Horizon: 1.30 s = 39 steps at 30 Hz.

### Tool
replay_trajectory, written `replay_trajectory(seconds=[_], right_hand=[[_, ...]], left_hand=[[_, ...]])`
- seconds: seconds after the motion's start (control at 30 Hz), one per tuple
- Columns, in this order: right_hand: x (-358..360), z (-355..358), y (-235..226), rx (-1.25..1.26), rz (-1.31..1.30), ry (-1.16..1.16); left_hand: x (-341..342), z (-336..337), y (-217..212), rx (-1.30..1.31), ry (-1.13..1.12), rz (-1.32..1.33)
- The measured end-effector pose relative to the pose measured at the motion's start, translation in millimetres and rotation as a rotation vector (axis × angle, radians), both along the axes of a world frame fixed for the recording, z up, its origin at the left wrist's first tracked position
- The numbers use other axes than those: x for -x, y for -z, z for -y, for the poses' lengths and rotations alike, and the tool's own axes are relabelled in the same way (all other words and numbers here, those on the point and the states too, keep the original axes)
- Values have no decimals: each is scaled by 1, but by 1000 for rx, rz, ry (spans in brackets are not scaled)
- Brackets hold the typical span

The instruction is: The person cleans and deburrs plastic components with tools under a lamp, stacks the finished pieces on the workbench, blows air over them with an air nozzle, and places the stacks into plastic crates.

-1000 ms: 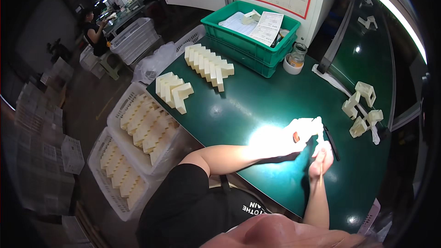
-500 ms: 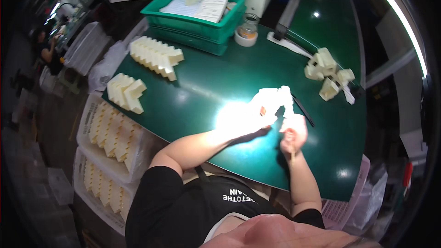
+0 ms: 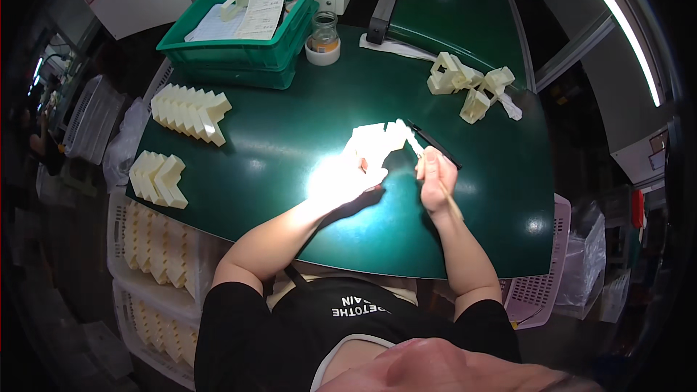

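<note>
1. Green desk (image 3: 483,236) under a hard lamp glare; at its back stand a green bin (image 3: 236,47) and a glass jar (image 3: 325,27) seated in a round white holder.
2. Two rows of pale angled pieces lie toward the left edge, a longer row (image 3: 191,114) behind a shorter row (image 3: 158,179); loose pale frames (image 3: 475,86) lie at the far right.
3. One pale part (image 3: 375,147) sits at the front middle, in the left hand (image 3: 348,170). Its fingers look closed on the part's near side, but glare washes out their exact placing.
4. Fingers of the right hand (image 3: 435,181) are drawn in around a thin stick (image 3: 455,208), whose whitish far end comes up at or just beside the part's right side; contact cannot be told.
5. Just beyond that hand, a black pen-like rod (image 3: 444,151) lies on the desk.
6. Judging by its look, the part should be light, stiff and fairly smooth, perhaps easily scuffed or chipped at corners. Broad outer faces seem the best hold, with light pressure, leaving thin edges free.
</note>
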State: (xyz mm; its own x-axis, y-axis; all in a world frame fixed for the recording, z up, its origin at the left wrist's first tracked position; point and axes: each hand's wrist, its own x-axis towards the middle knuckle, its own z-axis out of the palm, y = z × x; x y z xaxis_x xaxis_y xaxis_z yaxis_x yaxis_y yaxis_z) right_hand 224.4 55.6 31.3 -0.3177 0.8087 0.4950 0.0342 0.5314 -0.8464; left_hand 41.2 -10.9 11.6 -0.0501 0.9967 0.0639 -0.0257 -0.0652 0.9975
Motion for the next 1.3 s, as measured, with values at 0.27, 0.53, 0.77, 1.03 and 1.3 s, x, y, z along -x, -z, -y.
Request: replay_trajectory(seconds=[0.27, 0.53, 0.77, 1.03, 1.3], right_hand=[[-11, 2, -5, 398, -450, -181], [-14, -2, -14, 455, -539, -195], [-13, 6, -13, 398, -551, -336], [-17, 3, -11, 236, -134, -210], [-15, -9, -9, -43, -232, 127]], left_hand=[[14, -2, 7, 271, 298, 636], [13, 0, -4, 289, 336, 601], [6, -6, 7, -126, 3, -407], [6, 0, -1, -219, -50, -463], [15, -8, 12, 65, 95, -312]])
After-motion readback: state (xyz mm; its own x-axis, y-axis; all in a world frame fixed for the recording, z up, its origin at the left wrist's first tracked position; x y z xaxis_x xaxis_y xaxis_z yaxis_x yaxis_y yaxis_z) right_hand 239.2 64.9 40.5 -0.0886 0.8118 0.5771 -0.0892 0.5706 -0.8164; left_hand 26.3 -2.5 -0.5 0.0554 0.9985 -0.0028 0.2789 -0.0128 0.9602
